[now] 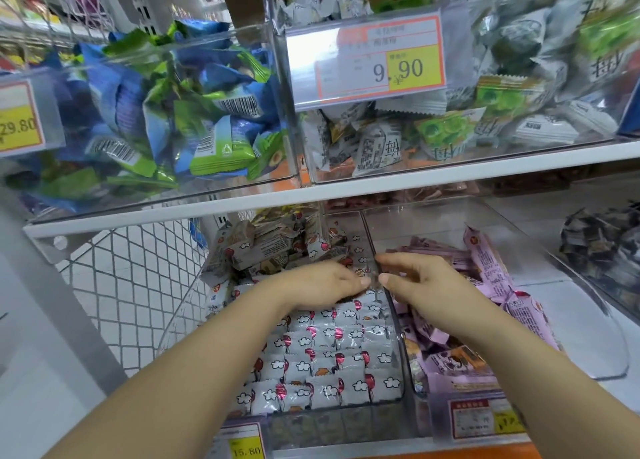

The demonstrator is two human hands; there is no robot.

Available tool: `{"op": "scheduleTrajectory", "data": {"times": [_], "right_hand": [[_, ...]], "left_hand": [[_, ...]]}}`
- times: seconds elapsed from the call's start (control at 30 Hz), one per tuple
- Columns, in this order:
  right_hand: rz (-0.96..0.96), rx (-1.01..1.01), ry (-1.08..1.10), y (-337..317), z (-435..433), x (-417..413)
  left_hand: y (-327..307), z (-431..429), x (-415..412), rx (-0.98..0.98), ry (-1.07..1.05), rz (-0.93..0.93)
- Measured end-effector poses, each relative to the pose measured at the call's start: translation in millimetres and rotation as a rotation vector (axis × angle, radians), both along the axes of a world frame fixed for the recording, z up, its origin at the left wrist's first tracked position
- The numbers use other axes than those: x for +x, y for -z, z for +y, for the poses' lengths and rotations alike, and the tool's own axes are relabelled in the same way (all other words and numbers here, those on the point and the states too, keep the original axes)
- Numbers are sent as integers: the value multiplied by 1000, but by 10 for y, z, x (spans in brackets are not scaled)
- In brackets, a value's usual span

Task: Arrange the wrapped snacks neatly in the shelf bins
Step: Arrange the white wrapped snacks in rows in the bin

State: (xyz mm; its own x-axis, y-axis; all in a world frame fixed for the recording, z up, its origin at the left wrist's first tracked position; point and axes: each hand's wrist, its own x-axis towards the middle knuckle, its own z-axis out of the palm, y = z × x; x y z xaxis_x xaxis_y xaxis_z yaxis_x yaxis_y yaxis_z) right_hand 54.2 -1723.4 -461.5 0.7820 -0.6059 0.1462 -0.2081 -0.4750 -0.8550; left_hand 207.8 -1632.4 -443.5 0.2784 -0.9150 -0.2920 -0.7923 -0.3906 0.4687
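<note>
Wrapped snacks (pixel 322 365) lined in neat rows across the front of the clear bin (pixel 396 320) below the white shelf board (pixel 346 190), heaped loose at its back beneath a flat-fingered left hand (pixel 325 282) and a right hand (pixel 429 285) of untellable grip; looks roughly half done, purple packets (pixel 485 271) alongside jumbled.

Price tags (pixel 367 58): 9.90 (also 29.80, 15.80)

Balloon packets (pixel 322 354) under the left hand (pixel 322 283): white, with red balloons and white clouds.
Pink packets (pixel 485 271) under the right hand (pixel 426 282): lilac-pink, dark print.
Blue packets (pixel 194 112) above the left hand: blue and green.
Price tag (pixel 367 60) above both hands: orange border, yellow panel.
</note>
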Motion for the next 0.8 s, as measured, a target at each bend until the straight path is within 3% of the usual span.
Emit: {"op": "scheduleTrajectory", "data": {"times": [0.17, 0.27, 0.37, 0.53, 0.67, 0.8], "right_hand": [[-6, -15, -2, 23, -15, 28], [1, -27, -8, -5, 16, 26], [21, -71, 13, 1, 59, 25], [-11, -334, 77, -110, 265, 19], [6, -388, -96, -245, 593, 209], [258, -453, -369, -239, 904, 575]], "left_hand": [[229, 6, -92, 22, 95, -220], [246, 40, -119, -11, 63, -235], [95, 209, -186, -192, 16, -154], [-38, 956, -176, -436, -216, -198], [80, 1561, -118, -619, -412, -288], [230, 1883, -97, -757, -549, -250]]}}
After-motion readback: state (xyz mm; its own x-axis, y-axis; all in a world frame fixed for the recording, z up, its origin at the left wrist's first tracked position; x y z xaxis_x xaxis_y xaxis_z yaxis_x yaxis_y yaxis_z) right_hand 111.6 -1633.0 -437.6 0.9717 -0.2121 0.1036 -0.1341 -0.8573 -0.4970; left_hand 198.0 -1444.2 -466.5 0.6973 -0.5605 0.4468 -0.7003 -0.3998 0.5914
